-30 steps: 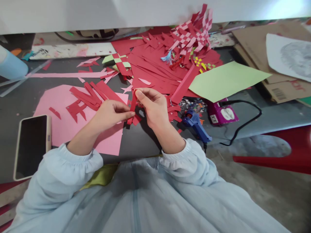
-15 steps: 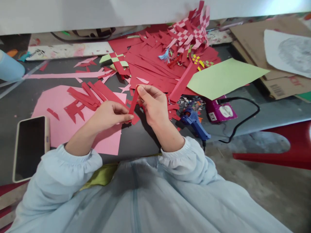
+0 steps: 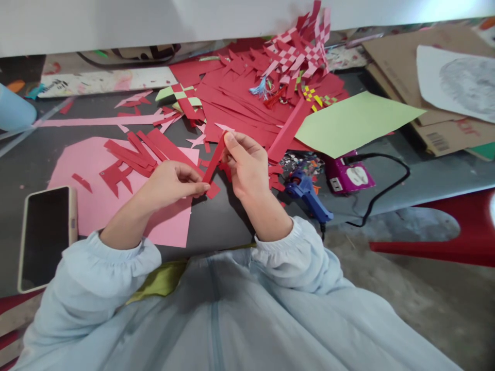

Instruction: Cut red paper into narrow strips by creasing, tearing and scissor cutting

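Dark gray desk [image 3: 216,221] fills the middle of the view, scattered with cut paper, above a concrete floor [image 3: 394,293] at the lower right. Over its near part, two bare hands hold a narrow red paper strip [image 3: 215,161] on a slant: the left hand [image 3: 170,183] pinches its lower end between thumb and fingers, and the right hand [image 3: 248,159] grips its upper end the same way. Beneath and beside the left hand lies a pink sheet [image 3: 87,206], bearing loose red strips [image 3: 129,156] and a red cutout [image 3: 115,178] with pointed ends. A phone [image 3: 46,239] with a dark screen is at the sheet's left edge. Right of the right hand are a blue glue gun [image 3: 311,198], a purple box [image 3: 350,175] with a black cable, and a pale green sheet [image 3: 359,123]. Farther back, red paper [image 3: 240,98] is heaped with pink-and-red checkered woven pieces [image 3: 288,55]. Cardboard [image 3: 400,56] sits at far right, under a pencil drawing [image 3: 462,82].
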`<state>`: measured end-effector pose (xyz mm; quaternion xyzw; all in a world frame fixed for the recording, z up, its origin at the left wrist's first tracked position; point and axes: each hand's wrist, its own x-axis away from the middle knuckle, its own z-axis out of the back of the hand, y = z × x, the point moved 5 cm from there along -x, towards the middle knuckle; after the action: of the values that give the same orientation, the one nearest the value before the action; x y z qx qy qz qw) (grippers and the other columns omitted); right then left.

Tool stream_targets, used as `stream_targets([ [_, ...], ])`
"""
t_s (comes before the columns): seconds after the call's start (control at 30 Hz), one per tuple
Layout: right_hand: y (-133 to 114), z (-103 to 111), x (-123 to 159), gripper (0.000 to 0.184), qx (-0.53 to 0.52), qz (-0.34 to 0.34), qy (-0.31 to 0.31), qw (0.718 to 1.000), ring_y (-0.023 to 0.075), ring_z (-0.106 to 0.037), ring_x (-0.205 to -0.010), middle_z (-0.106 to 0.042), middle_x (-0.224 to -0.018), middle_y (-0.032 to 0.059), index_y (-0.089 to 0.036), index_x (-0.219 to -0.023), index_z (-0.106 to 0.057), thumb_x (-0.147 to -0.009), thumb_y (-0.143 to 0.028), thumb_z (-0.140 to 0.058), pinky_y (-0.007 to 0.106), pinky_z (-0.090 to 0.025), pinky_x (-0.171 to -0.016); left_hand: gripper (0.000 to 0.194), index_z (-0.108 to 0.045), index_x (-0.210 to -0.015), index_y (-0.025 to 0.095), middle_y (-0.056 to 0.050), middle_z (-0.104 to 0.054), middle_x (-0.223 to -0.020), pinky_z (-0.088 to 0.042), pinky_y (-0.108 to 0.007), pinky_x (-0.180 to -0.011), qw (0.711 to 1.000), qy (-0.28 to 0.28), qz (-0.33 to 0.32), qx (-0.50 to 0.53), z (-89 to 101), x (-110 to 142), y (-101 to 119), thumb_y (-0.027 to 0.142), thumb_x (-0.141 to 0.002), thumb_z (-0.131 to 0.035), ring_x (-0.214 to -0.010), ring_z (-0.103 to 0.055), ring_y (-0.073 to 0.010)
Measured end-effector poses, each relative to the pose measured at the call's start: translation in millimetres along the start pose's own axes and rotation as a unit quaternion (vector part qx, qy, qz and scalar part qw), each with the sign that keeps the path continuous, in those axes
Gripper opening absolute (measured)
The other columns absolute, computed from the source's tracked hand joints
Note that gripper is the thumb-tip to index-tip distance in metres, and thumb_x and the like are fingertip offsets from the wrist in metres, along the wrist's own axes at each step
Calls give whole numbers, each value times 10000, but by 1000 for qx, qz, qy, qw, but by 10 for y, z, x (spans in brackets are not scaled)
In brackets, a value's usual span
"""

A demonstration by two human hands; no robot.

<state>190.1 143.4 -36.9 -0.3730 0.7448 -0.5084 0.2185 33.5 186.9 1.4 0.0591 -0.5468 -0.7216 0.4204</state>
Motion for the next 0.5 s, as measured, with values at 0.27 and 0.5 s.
stream_targets([
  [0.27, 12, 21, -9, 223, 51, -7, 9, 999, 85, -579, -664, -670, -797, -32, -249, -836, -699, -767, -452, -758, 234, -502, -628, 255, -643, -605, 200, -6, -691, -608, -463, -229, -531, 999, -29, -14, -6, -14, -11, -36, 385, -769, -709, -557, -630, -127],
  [0.5, -3, 9, -8, 312, 33, -10, -9, 999, 83, -517, -589, -599, -677, -49, -229, -786, -673, -686, -495, -802, 239, -471, -584, 271, -613, -612, 201, 0, -687, -617, -418, -238, -530, 995, -32, -45, -85, 60, 67, 72, 387, -804, -662, -561, -615, -126],
])
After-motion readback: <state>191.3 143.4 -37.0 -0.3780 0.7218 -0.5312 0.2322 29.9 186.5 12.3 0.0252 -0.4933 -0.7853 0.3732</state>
